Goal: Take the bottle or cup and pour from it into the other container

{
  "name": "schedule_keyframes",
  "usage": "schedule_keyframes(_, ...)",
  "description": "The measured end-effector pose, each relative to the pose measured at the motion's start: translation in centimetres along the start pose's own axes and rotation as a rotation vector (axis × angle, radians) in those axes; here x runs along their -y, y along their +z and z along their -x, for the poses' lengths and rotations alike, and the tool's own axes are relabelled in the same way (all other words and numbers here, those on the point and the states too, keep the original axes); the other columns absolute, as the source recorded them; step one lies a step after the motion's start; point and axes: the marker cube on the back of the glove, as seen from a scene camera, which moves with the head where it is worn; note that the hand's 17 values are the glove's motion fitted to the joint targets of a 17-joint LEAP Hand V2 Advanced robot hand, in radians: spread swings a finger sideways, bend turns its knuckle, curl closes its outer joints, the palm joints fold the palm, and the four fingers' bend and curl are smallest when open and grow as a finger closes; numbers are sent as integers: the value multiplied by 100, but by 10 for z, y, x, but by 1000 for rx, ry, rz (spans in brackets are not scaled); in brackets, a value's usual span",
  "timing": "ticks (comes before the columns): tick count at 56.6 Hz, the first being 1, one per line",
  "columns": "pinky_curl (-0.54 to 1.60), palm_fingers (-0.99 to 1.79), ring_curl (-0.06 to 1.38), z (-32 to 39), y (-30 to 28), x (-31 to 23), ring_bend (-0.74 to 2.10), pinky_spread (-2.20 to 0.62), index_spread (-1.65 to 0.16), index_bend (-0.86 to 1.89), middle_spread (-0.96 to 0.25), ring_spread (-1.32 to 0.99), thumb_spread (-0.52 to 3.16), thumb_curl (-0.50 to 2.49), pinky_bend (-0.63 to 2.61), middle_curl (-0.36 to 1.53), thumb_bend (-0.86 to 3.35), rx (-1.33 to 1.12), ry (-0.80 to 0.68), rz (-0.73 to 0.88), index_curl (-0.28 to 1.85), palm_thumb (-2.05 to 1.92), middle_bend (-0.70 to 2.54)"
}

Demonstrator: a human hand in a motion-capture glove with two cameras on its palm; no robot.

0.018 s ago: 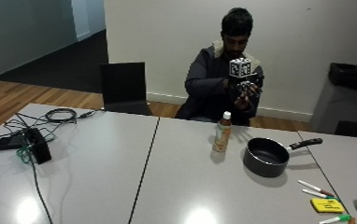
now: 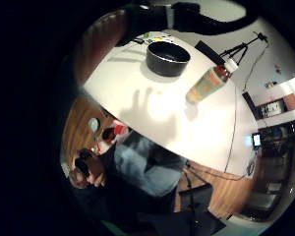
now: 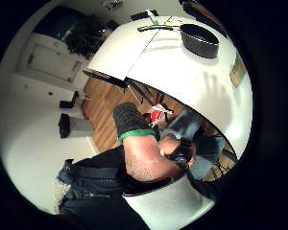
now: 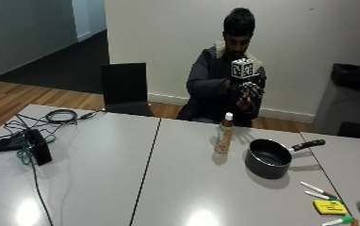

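A small bottle point(image 4: 224, 133) with a white cap stands upright on the grey surface point(image 4: 167, 188), just left of the black saucepan point(image 4: 269, 158), whose handle points away from the bottle; the two stand apart. Above and behind the bottle, the gloved right hand point(image 4: 249, 90) hangs raised before the seated person's chest, its fingers point(image 4: 255, 93) spread apart, holding nothing. Markers point(image 4: 318, 189) lie right of the saucepan.

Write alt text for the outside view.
A seated person holds the gloved right hand raised above the table, touching nothing. A capped bottle stands beside an empty black saucepan.
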Motion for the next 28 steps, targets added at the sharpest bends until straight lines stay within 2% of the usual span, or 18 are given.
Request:
schedule_keyframes(10,19,44,9,7,4,-4,18,29,-28,20,10,16,80,16,39,17,8,-4,7,14,20,28,30)
schedule_keyframes(28,26,41,13,-23,11,-14,18,33,-31,16,11,20,96,26,39,25,-2,-61,67,20,26,33,28)
